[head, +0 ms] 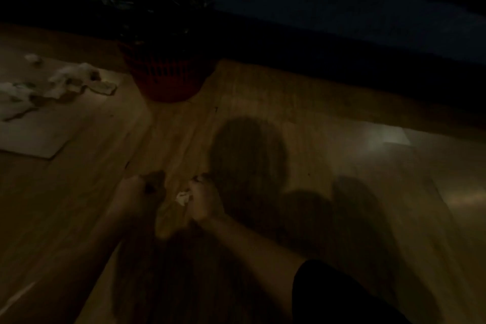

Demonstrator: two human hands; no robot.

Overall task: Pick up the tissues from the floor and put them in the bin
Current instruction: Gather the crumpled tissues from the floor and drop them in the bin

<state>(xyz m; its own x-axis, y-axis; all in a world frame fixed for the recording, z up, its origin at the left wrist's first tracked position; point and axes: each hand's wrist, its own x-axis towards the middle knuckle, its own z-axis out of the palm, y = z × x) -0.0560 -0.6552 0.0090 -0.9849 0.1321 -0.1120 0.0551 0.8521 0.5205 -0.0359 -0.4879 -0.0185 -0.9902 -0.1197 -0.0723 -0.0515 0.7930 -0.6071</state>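
In dim light, your right hand [202, 201] curls around a small white tissue scrap [183, 197] low over the wooden floor [315, 166], fingers closed on it. Your left hand [139, 192] hangs just beside it, fingers bunched, though blur and darkness make it impossible to tell whether it grips anything. More crumpled tissues [71, 79] lie scattered at far left, partly on a pale flat sheet [34, 137]. The red slatted bin [168, 76], lined with a dark bag, stands ahead between those tissues and your hands, against a dark wall.
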